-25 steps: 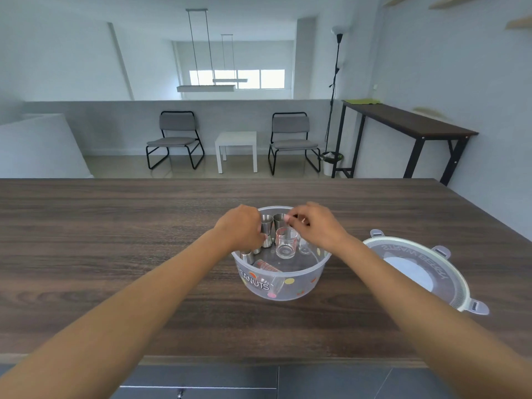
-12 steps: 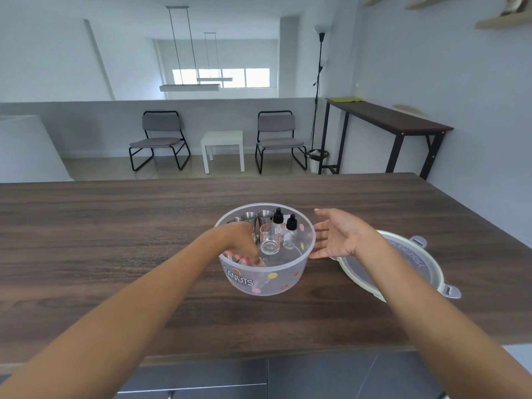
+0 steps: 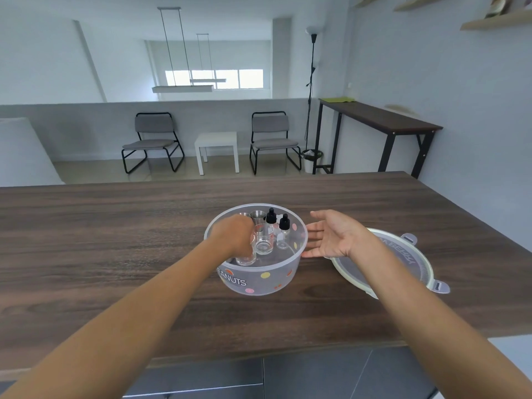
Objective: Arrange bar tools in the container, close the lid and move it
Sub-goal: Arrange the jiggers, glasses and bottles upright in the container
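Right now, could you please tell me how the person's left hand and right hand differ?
The left hand reaches down inside the clear plastic container, fingers curled around a small clear glass; the right hand hovers outside it, beside the rim. The left hand is closed, the right hand open, palm showing and empty. Both are bare and over the dark wooden table.

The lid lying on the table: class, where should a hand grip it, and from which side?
Probably by the near-left rim of the lid, coming from the left with the open right hand. It lies flat, so only the edge can be pinched; avoid the hinged clip tabs, which could flex.
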The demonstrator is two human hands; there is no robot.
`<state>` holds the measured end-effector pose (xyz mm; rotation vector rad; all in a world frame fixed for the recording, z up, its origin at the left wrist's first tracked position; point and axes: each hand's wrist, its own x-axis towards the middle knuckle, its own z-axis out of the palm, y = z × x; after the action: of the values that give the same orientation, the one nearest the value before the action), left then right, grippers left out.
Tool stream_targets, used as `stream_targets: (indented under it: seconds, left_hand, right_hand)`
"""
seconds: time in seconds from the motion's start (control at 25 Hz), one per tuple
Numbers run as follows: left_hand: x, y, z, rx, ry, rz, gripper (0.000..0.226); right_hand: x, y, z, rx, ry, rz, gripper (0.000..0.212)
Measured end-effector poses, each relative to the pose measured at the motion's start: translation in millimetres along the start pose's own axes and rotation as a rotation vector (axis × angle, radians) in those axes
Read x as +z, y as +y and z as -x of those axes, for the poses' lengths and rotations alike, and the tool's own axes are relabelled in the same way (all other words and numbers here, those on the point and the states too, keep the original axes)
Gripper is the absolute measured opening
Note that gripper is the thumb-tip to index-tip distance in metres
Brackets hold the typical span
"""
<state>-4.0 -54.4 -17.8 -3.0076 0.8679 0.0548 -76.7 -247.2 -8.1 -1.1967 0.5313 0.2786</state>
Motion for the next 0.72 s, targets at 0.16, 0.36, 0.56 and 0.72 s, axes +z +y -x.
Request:
stream_targets:
  seconds: [0.16, 0.36, 0.56, 0.72]
  left_hand:
    - [2, 5, 2, -0.019, 0.03, -0.111, 0.009]
    - [4, 4, 2, -0.02, 0.057, -0.123, 0.014]
    - [-9, 16, 1, -0.011, 0.166, 0.055, 0.021]
    - [-16, 72, -2, 0.16, 0.385, 0.535, 0.019]
  right_hand:
    - [-2, 2, 0, 0.011, -0.005, -0.034, 0.047]
    - [0, 4, -1, 0.021, -0.004, -0.061, 0.046]
    - [-10, 7, 2, -0.002, 0.083, -0.006, 0.05]
    - [-54, 6, 14, -0.196, 0.481, 0.365, 0.021]
